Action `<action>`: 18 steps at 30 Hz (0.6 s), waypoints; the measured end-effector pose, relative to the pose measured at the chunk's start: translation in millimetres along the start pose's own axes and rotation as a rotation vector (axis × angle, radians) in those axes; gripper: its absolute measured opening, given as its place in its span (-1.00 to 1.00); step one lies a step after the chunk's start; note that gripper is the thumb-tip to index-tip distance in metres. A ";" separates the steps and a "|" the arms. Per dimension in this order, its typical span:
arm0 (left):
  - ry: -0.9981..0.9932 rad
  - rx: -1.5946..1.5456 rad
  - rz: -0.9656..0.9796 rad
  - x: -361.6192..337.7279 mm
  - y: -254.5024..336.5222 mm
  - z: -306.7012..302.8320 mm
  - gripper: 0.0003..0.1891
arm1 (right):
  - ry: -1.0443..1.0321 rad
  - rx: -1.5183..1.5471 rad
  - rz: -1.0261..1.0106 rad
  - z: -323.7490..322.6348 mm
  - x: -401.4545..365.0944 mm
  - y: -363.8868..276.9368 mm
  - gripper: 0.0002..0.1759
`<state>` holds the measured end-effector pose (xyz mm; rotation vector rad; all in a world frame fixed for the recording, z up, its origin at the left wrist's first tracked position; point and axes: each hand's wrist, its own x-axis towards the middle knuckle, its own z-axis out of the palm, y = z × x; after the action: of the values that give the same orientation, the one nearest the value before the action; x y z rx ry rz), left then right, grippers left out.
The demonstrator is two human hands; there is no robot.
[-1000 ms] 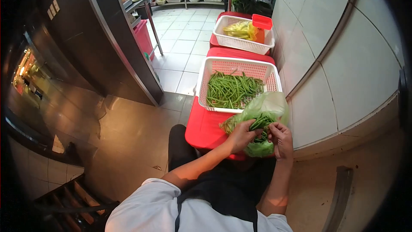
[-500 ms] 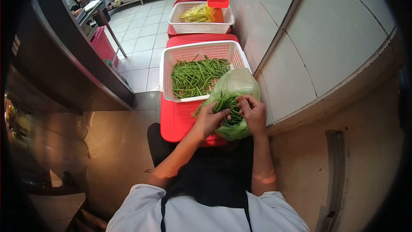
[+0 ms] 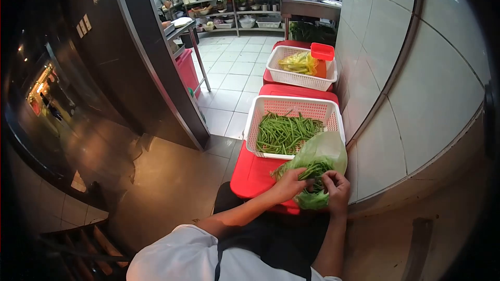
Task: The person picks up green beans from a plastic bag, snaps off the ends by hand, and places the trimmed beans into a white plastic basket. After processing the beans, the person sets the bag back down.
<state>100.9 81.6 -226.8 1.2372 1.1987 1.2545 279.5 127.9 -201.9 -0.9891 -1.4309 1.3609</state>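
A pale green plastic bag [image 3: 333, 148] lies with its mouth towards me, against the near right corner of a white basket [image 3: 341, 119]. Long green beans [image 3: 315, 167] show in the bag's mouth. My left hand [image 3: 289, 184] is closed on some of these beans at the left of the mouth. To its right, my right hand [image 3: 337, 190] is bent in a pinch among the beans; what its fingertips hold is too small to make out. More green beans [image 3: 286, 132] lie loose in a heap inside the white basket.
The basket stands on a red lid [image 3: 247, 174] in front of me. Behind it, another white basket [image 3: 297, 79] holds a yellow bag [image 3: 299, 63] and a red container [image 3: 322, 52]. A tiled wall [image 3: 396, 73] closes the right side. People work by shelves at the back.
The view has tilted up and turned left, so baskets and hands sit further right and lower, and more of the kitchen shows. Both hands stay at the bag's mouth.
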 end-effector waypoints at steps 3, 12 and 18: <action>-0.127 -0.113 -0.118 -5.5 4.4 -4.7 -0.88 | -0.096 0.357 0.183 -9.8 -2.2 10.2 -0.91; -0.022 -0.184 -0.192 -0.9 9.5 -12.0 -0.90 | 0.090 -0.181 0.080 -17.7 16.3 21.8 -0.74; -0.061 -0.130 -0.183 -3.7 8.8 -9.2 -0.86 | 0.080 -0.360 -0.277 9.2 10.0 -18.7 -0.84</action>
<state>91.8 77.4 -218.2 1.0390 1.1408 1.1334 268.5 133.6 -182.3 -1.0123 -1.7159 0.8715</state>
